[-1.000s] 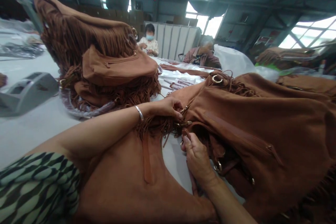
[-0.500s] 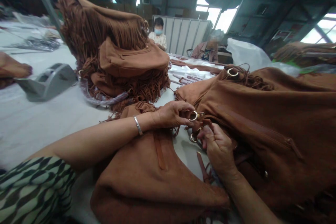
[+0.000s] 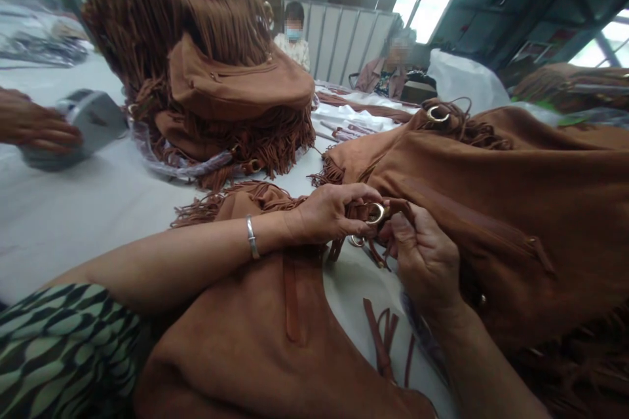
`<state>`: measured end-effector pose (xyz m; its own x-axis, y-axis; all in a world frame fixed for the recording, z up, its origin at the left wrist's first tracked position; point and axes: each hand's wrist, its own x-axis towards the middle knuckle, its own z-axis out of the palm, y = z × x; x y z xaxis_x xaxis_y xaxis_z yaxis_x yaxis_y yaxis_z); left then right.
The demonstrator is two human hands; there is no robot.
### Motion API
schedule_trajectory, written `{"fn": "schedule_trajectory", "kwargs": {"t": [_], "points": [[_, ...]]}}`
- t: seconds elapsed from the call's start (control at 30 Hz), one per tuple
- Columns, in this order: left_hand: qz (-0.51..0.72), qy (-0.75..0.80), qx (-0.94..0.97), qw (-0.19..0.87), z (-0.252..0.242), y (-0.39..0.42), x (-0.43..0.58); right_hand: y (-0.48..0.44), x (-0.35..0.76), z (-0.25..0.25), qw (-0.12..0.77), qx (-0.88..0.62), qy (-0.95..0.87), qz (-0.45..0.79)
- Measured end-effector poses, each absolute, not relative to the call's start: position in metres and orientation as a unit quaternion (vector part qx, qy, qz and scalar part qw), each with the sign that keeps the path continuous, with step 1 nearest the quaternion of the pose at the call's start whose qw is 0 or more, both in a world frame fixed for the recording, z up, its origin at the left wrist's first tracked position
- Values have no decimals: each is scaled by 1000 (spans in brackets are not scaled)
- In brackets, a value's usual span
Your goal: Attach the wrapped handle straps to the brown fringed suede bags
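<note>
Just above the near brown suede bag [image 3: 236,353], my left hand [image 3: 324,213] pinches the strap end beside a gold ring [image 3: 377,214]. My right hand [image 3: 427,255] is closed on a brown leather strap [image 3: 399,207] that meets the ring from the right. The two hands are close together, with the ring between them. A second gold ring [image 3: 356,241] hangs just below my left fingers. How the strap joins the ring is partly hidden by my fingers.
Stacked fringed brown bags [image 3: 236,91] stand at the back left. Another person's hand [image 3: 39,124] rests on a grey tape dispenser [image 3: 93,118]. A large brown bag [image 3: 491,190] lies to the right. Loose leather strips [image 3: 381,340] lie on the white table. Two people sit beyond.
The strap in my right hand has come up against the gold ring, and my right hand has moved slightly right. Another person's hand has reached onto the tape dispenser. The view has tilted down.
</note>
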<state>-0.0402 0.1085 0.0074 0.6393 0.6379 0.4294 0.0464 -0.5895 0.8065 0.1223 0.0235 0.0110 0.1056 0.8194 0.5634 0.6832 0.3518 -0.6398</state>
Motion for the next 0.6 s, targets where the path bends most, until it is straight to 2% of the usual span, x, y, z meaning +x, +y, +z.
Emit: {"fn": "schedule_trajectory", "kwargs": {"t": [0.17,0.3,0.37,0.5,0.6], "points": [[355,225,823,382,5,115,-39,30,134,5,391,-601,-692,-78],[337,209,872,285,3,117,-42,36,134,-6,196,-664,-716,-92],[331,190,889,253,1,116,-44,39,134,-12,142,-669,-726,-71],[309,181,916,181,-2,114,-48,39,139,-7,165,-694,-696,-81],[294,178,930,126,-2,113,-48,28,143,16,278,-704,-647,-96]]}}
